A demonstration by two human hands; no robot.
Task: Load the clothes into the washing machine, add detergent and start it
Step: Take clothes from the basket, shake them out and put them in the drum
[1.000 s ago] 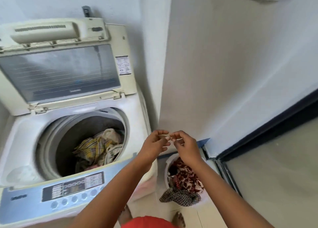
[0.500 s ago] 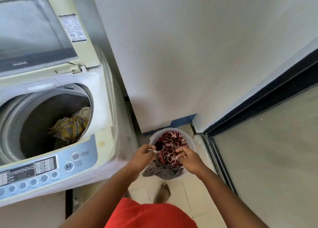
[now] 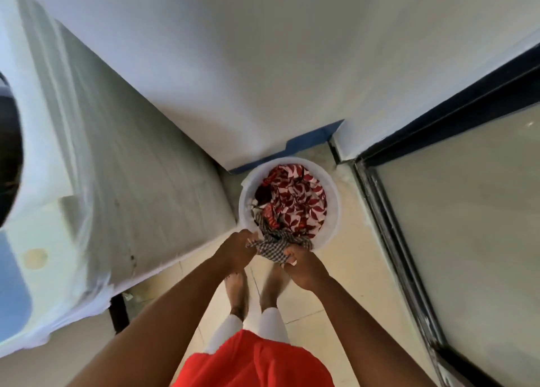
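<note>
White laundry bucket [image 3: 333,211], floor: red-patterned cloth [image 3: 295,202]; checked cloth [image 3: 273,244] over rim, grasped by left hand [image 3: 236,247] and right hand [image 3: 301,262]. No legible writing.

A plain white wall [image 3: 263,65] rises ahead of me, with a blue strip [image 3: 309,144] along its base. Pale tiles [image 3: 344,269] cover the floor. To my right runs a dark-framed glass door [image 3: 467,211]
</note>
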